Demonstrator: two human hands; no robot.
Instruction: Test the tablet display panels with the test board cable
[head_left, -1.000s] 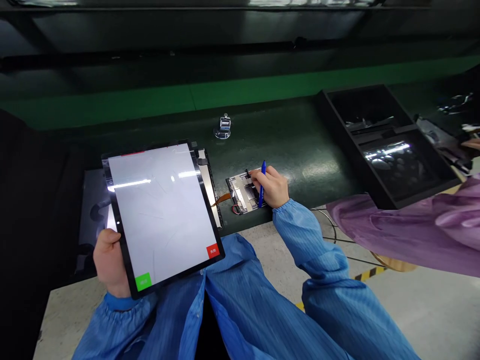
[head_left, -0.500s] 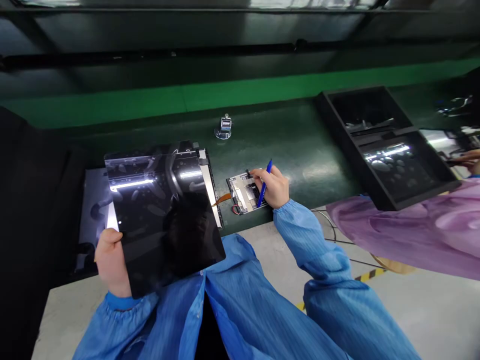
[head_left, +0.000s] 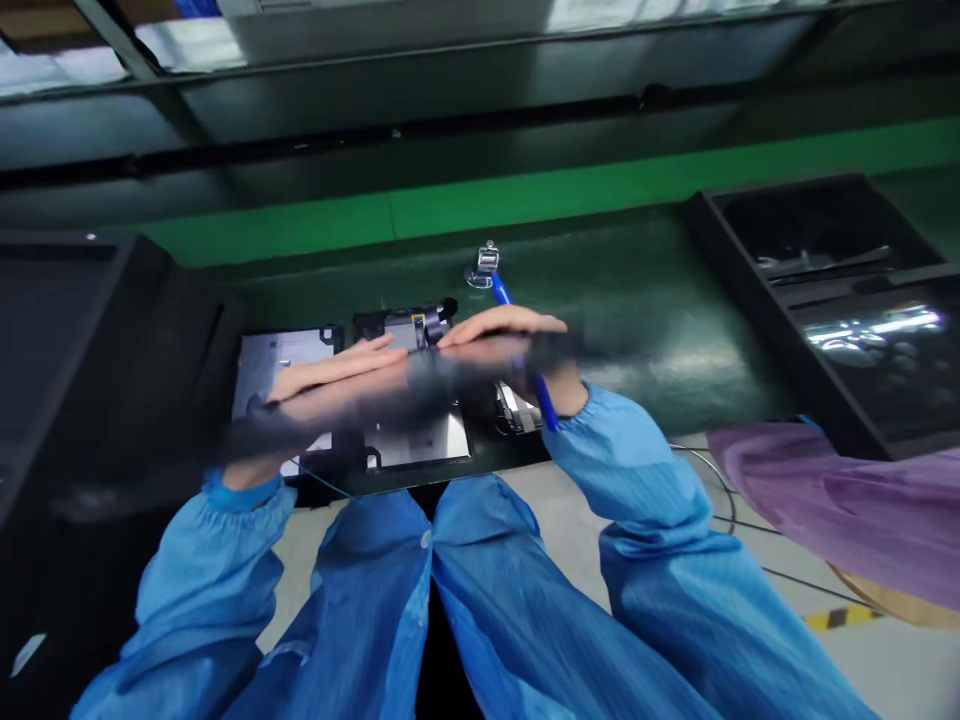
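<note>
A dark glossy screen panel, seen nearly edge-on and smeared by motion, is held level above the bench between my two hands. My left hand grips its left part, fingers stretched along the top. My right hand holds its right part, with a blue pen also tucked in it. Underneath lie a silver-backed panel on the left and a second silver-backed panel with a black ribbon at its top. The small circuit assembly below my right hand is mostly hidden.
A chrome tally counter stands on the dark green bench. To the right is a black tray holding glossy panels. Large black casing rises at left. A person's purple sleeve is at the right edge.
The screen panel has swung from facing me to nearly edge-on and moved over the bench. My right hand has left the circuit assembly and joined my left on the panel. The view shifted left.
</note>
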